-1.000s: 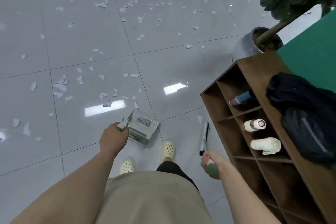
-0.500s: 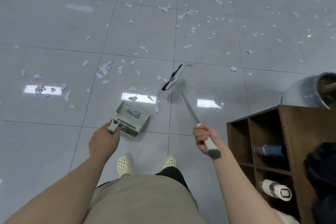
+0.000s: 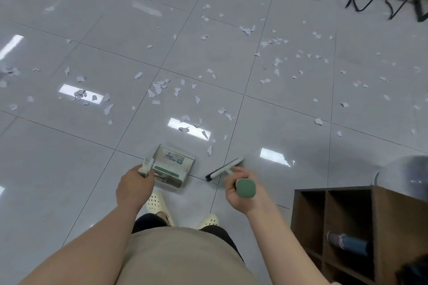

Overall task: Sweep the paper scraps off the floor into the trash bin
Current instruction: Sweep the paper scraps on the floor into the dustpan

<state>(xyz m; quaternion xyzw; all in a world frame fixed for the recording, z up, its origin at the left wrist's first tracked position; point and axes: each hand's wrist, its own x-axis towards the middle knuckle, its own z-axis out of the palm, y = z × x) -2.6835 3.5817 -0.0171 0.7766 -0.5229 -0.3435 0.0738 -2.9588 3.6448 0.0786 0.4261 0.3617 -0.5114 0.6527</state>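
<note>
Left hand (image 3: 135, 186) grips the handle of a pale, box-shaped dustpan (image 3: 173, 167) above the glossy grey tile floor (image 3: 58, 169). Right hand (image 3: 240, 190) grips the green-capped broom (image 3: 225, 169). Torn white paper scraps (image 3: 159, 89), irregular and flat, lie scattered toward the floor's far edge.

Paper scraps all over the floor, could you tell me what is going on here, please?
A person is sweeping up. The left hand grips the dustpan by its handle, the right hand grips the broom, its head low beside the pan. The paper scraps lie scattered over the floor; the pan looks empty.
</note>
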